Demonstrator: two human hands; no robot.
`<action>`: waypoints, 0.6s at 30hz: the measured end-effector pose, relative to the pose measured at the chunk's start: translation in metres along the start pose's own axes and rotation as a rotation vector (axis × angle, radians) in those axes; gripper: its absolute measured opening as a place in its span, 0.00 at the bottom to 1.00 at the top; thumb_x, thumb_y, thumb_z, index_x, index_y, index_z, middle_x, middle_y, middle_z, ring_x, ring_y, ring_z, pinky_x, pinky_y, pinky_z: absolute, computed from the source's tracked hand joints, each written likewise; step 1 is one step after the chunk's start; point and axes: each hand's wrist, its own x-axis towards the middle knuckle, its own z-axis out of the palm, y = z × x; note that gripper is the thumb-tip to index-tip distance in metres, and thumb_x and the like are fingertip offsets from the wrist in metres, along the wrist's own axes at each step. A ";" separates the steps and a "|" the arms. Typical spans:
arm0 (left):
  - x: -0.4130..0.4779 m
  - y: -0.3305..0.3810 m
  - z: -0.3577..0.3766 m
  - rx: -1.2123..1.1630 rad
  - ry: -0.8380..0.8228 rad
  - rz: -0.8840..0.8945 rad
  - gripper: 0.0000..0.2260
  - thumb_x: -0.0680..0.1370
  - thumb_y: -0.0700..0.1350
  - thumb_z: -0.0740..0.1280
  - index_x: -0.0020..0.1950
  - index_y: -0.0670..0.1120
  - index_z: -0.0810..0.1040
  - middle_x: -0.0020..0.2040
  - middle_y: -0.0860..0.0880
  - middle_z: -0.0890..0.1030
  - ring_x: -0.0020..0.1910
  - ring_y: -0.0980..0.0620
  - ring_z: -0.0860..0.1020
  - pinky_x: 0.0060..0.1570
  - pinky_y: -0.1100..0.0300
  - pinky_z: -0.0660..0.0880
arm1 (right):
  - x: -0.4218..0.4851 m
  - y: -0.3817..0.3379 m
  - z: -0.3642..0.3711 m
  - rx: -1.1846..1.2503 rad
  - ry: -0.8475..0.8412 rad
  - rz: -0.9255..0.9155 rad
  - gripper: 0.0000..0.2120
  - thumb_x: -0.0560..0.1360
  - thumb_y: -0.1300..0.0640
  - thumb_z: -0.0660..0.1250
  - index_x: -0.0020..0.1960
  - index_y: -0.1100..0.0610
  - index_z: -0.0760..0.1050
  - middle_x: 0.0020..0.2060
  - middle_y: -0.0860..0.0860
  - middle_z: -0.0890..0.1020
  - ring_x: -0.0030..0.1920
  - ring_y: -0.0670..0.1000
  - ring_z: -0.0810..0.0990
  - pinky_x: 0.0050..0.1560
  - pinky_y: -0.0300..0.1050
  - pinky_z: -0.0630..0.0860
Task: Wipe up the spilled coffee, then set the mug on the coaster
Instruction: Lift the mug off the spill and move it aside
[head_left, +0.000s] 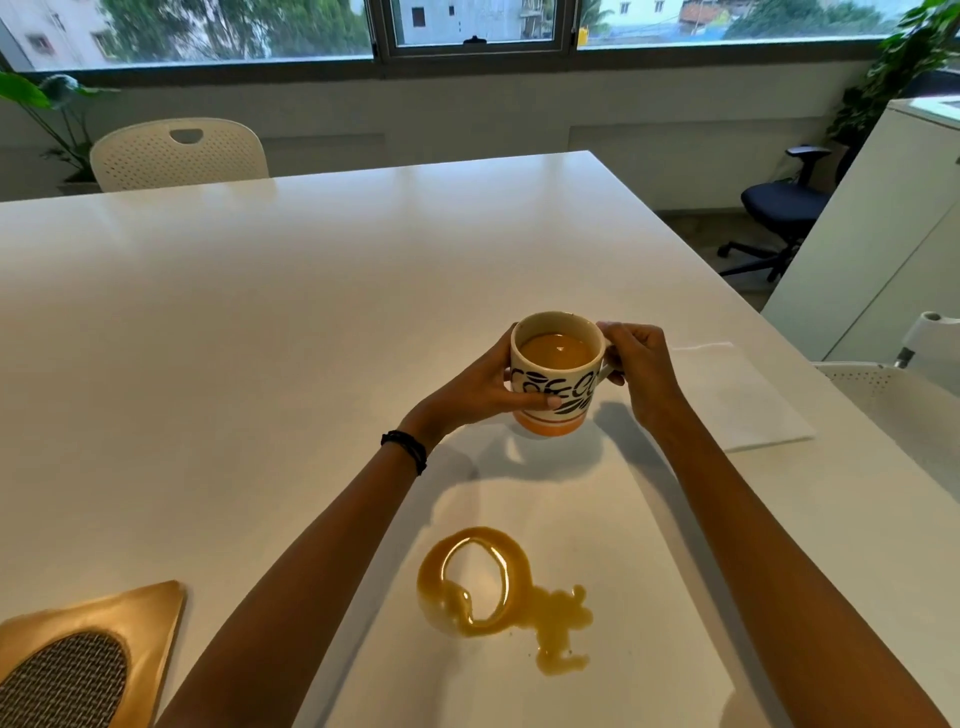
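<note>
Holding stage of the task, wiping not yet begun.

Item one: coffee mug. Cream ceramic with black lettering and bean motifs, an orange band at the foot, and milky coffee standing high inside. It sits between the two sets of fingers, on the far side of the spill. Whether its foot touches the white table or hangs just above it cannot be told, though the shadow spread beneath suggests a slight lift.

Left hand: fingers curled round the mug's far-left wall, thumb laid across the printed front.
Right hand: fingers bunched and curled at the handle, hiding nearly all of it.

Item two: spilled coffee. A glossy tan ring with a runoff of blobs, on the wrist side of both hands, between the forearms. Unwiped.

Item three: white paper napkin. Flat on the table, just outward of the right knuckles.

Item four: coaster. A gold-toned square with a woven inset, well apart from the left fingers, back beside the left forearm, with nothing on it.

Step judged: the mug is held away from the puddle so the puddle can be reached.

Next move calls for:
- setting the mug down level, since the liquid is high enough to slop
- freeing the right fingers for the napkin beside them
- pressing the napkin onto the ring

The mug's foot is probably wet and may want a dab before it goes on the coaster.
</note>
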 end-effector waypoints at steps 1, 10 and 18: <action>0.005 -0.003 0.000 -0.008 0.000 0.000 0.32 0.71 0.34 0.70 0.67 0.53 0.58 0.61 0.58 0.69 0.60 0.57 0.72 0.53 0.68 0.75 | 0.005 0.003 -0.002 -0.012 0.012 0.009 0.15 0.76 0.55 0.60 0.37 0.66 0.74 0.19 0.43 0.73 0.23 0.43 0.68 0.25 0.34 0.65; 0.042 -0.017 -0.005 -0.073 -0.036 -0.028 0.32 0.71 0.32 0.69 0.67 0.53 0.58 0.61 0.57 0.70 0.59 0.58 0.73 0.51 0.68 0.75 | 0.037 0.020 -0.011 -0.050 0.076 0.060 0.13 0.77 0.59 0.59 0.39 0.66 0.75 0.18 0.43 0.72 0.23 0.43 0.68 0.24 0.32 0.65; 0.059 -0.028 -0.014 -0.051 -0.055 -0.051 0.32 0.71 0.34 0.70 0.68 0.53 0.58 0.62 0.56 0.70 0.61 0.56 0.72 0.55 0.66 0.76 | 0.050 0.032 -0.009 -0.021 0.086 0.068 0.12 0.77 0.61 0.59 0.37 0.64 0.74 0.17 0.43 0.72 0.22 0.43 0.68 0.24 0.32 0.66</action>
